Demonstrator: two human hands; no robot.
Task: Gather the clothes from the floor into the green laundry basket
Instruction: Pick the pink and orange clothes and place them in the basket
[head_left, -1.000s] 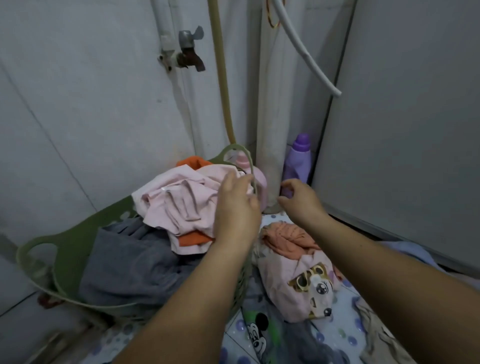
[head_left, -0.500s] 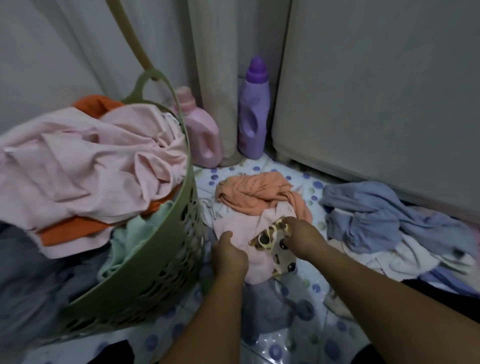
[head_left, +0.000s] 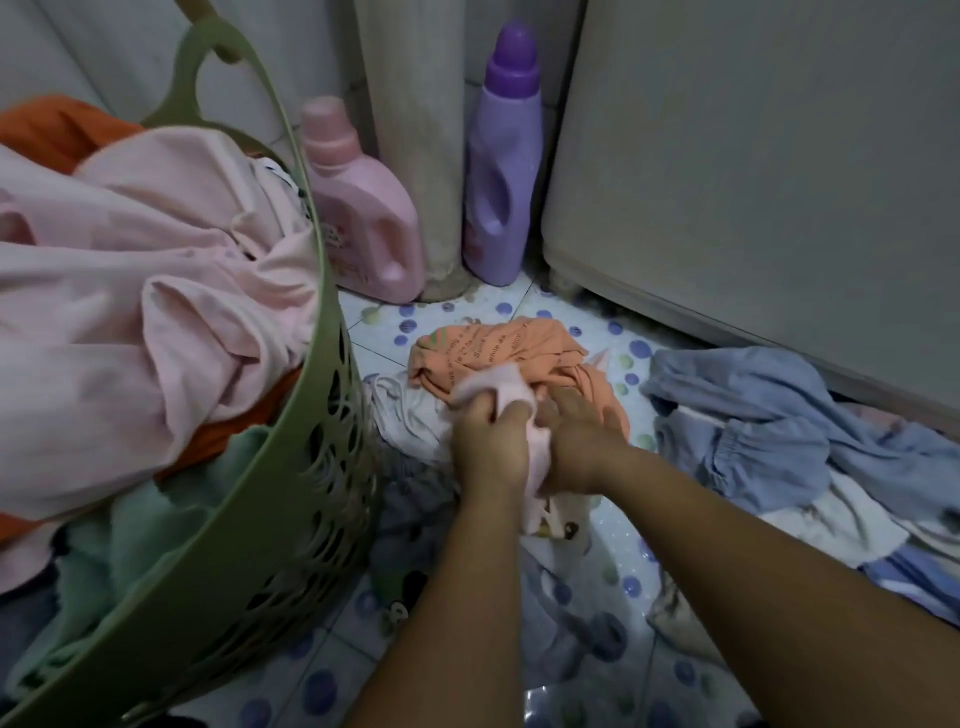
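Observation:
The green laundry basket (head_left: 291, 499) fills the left, heaped with pink, orange, mint and grey clothes. On the dotted floor to its right lies a pile: an orange printed garment (head_left: 498, 348) over a white piece, with a pale pink cartoon-print garment (head_left: 498, 389) bunched on top. My left hand (head_left: 488, 447) grips the pink garment from the left, and my right hand (head_left: 576, 441) grips it from the right, the two hands close together. A blue garment (head_left: 769, 415) with white pieces lies further right. A dark grey cartoon-print cloth (head_left: 415, 519) lies under my forearms.
A pink detergent jug (head_left: 363, 218) and a purple bottle (head_left: 501, 166) stand at the back against a pillar (head_left: 415, 130). A grey appliance (head_left: 753, 182) walls off the right. The floor (head_left: 618, 545) is tiled with blue and green dots.
My hands came down from the basket to the floor pile. Over the last half second both hands closed together on the pink garment and bunched it up; the view moved closer.

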